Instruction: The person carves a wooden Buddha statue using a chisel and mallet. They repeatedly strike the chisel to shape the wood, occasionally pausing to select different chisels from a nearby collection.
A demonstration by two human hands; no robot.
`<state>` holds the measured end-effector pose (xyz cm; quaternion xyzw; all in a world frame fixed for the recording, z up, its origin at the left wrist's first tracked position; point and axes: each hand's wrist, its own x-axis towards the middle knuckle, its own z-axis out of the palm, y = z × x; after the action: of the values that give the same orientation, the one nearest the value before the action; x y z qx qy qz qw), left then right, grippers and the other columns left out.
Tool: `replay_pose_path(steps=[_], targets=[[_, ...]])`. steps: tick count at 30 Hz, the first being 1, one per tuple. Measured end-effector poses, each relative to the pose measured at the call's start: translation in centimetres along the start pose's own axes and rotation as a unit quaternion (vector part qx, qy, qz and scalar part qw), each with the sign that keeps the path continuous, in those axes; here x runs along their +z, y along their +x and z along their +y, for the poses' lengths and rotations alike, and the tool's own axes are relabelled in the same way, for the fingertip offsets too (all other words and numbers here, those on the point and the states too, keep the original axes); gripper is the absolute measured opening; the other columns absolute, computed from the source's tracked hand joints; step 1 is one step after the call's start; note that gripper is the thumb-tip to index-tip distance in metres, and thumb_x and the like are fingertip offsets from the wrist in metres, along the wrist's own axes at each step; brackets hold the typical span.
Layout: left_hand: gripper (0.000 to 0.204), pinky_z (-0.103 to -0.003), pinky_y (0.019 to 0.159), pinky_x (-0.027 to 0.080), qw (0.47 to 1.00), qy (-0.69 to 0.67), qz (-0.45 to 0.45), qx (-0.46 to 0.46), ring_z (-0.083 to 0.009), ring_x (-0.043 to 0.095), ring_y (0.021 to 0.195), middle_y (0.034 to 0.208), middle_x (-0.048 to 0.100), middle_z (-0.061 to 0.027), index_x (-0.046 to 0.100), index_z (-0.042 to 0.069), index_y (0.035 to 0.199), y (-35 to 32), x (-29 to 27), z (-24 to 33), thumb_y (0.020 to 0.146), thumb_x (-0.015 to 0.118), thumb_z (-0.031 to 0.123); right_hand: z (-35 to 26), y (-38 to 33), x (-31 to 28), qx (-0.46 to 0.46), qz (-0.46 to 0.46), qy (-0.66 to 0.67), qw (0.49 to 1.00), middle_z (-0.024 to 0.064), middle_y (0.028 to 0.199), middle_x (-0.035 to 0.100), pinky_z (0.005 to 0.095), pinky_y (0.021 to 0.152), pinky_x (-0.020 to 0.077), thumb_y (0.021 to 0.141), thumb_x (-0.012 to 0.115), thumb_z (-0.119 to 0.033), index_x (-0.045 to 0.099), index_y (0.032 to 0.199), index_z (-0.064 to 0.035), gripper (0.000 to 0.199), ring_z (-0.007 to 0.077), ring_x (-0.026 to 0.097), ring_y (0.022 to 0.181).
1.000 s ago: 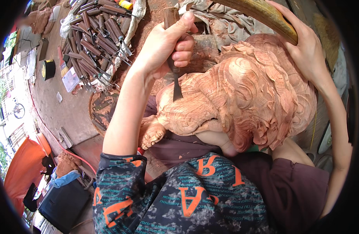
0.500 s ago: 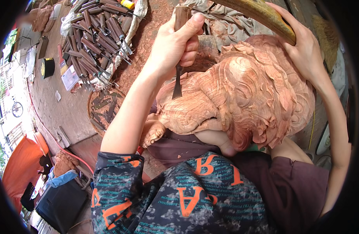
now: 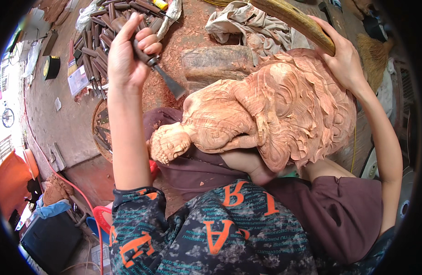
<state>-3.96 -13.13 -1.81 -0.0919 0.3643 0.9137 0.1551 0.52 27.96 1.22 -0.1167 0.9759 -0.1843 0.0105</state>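
My left hand [image 3: 132, 59] is closed around the dark handle of a flat wood chisel [image 3: 168, 81]. Its wide blade slants down to the right, its tip apart from the carving. A reddish wooden figure carving [image 3: 247, 112] lies on its side across my lap, its curly-haired head [image 3: 170, 143] toward the left and deep swirling folds toward the right. My right hand [image 3: 343, 62] grips a long yellowish wooden club [image 3: 297, 20] above the carving's far right side; the club's far end runs out of the picture.
A wooden block [image 3: 214, 63] sits beyond the carving, with a crumpled grey cloth [image 3: 243, 23] behind it. Many dark-handled chisels [image 3: 94, 57] lie heaped at the far left. Nearer are a round basket [image 3: 95, 126] of metal blades, a brush [image 3: 72, 64] and a red hose [image 3: 64, 181].
My left hand has swung left with the chisel, lifting the blade off the carving and tilting it. The carving's head now shows. My right hand and the club have shifted slightly left.
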Motion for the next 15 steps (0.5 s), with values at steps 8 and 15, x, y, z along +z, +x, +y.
replay_pose_path(steps=[8,15], targets=[[0.035,-0.034,0.070,0.044,0.983,0.018,0.010,0.185,-0.0173,0.047,0.072,0.086,0.050,-0.0075,0.046,0.002,0.131,-10.0,4.0,-1.7,0.105,0.045,0.025,0.7,-0.6,-0.1,-0.070,0.071,-0.013,0.995,0.0141,0.120,0.068,0.0399,0.091,0.0519,0.089,0.068,-0.010,0.051,0.143,-0.0211,0.057,0.0336,0.067,0.109],[0.041,-0.038,0.056,0.051,0.868,0.386,-0.134,0.281,-0.0237,0.061,0.067,0.091,0.058,-0.0133,0.051,0.007,0.131,-18.3,6.0,-8.5,0.095,0.063,0.023,-2.3,-6.5,-4.0,-0.063,0.154,-0.046,0.985,0.0147,0.128,0.066,0.0375,0.097,0.0507,0.090,0.071,-0.010,0.050,0.143,-0.0124,0.058,0.0277,0.065,0.118]])
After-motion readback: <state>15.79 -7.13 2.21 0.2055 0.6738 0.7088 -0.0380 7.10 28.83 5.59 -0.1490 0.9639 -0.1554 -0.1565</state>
